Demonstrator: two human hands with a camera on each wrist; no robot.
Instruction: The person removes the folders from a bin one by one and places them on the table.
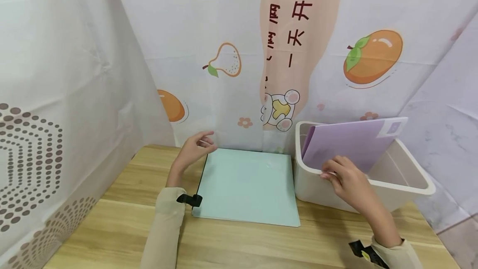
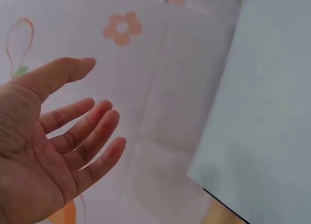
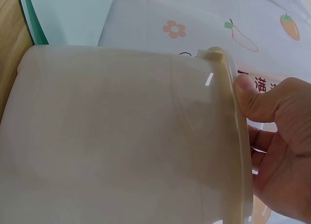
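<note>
My right hand [image 1: 345,179] grips the front rim of a white plastic bin [image 1: 321,186]. In the right wrist view its thumb [image 3: 252,100] lies on the outer side of the rim, with the fingers over the inner side. Inside the bin a purple folder [image 1: 347,142] leans upright at the left, a pale label at its upper corner. My left hand [image 1: 196,148] hovers by the back left corner of a flat mint-green folder [image 1: 250,188]. Loosely bent, its fingers [image 2: 92,136] hold nothing, and the mint-green folder lies to their right in the left wrist view.
A wooden table [image 1: 231,244] carries the bin and the mint-green folder side by side. Behind it hangs a white printed curtain [image 1: 231,20] with fruit and lettering. Another curtain [image 1: 74,74] with brown dots closes off the left side.
</note>
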